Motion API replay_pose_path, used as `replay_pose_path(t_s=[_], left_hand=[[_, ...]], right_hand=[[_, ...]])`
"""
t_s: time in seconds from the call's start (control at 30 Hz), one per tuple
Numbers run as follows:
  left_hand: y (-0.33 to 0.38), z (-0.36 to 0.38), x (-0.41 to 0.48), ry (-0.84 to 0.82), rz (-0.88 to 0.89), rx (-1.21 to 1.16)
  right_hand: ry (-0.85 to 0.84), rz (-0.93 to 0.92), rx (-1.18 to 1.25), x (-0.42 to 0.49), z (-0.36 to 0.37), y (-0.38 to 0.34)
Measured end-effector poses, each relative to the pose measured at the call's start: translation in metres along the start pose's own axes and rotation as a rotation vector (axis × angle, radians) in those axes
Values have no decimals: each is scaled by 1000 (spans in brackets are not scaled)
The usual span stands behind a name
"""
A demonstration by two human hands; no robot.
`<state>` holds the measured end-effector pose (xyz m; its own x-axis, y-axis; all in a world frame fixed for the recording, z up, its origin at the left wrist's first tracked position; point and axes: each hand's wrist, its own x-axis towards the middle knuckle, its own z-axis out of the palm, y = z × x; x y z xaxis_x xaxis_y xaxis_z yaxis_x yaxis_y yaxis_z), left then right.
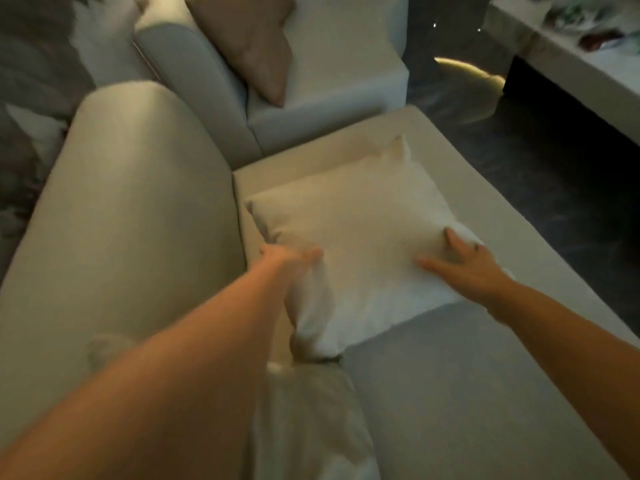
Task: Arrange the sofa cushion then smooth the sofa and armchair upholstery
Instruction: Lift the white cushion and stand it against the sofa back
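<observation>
A white square cushion (360,237) lies flat on the seat of the pale sofa (450,393), near the sofa's far end. My left hand (294,263) grips the cushion's left edge beside the backrest (131,209), blurred by motion. My right hand (464,265) rests on the cushion's right edge with the fingers spread over the fabric. Beyond the sofa stands a pale armchair (332,98) with a tan cushion (256,39) leaning in its corner.
A crumpled light cloth (311,410) lies along the seat next to the backrest, near me. Dark glossy floor (554,168) runs to the right of the sofa. A white low table (540,53) with items on it stands at the upper right.
</observation>
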<state>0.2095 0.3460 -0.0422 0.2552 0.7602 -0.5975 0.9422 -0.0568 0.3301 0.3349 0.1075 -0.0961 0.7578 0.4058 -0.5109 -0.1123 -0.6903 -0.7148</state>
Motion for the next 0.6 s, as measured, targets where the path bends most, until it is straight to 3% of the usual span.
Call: replay_pose_path(t_s=[0.13, 0.3, 0.43, 0.6], left_hand=[[-26, 50, 33, -100, -12, -382], [-21, 53, 36, 13, 145, -454], [7, 32, 19, 222, 253, -332], [63, -55, 2, 466, 461, 28]], right_hand=[[5, 6, 145, 27, 31, 33], [-4, 7, 217, 39, 30, 37], [242, 32, 198, 36, 41, 24], [128, 109, 657, 30, 78, -35]])
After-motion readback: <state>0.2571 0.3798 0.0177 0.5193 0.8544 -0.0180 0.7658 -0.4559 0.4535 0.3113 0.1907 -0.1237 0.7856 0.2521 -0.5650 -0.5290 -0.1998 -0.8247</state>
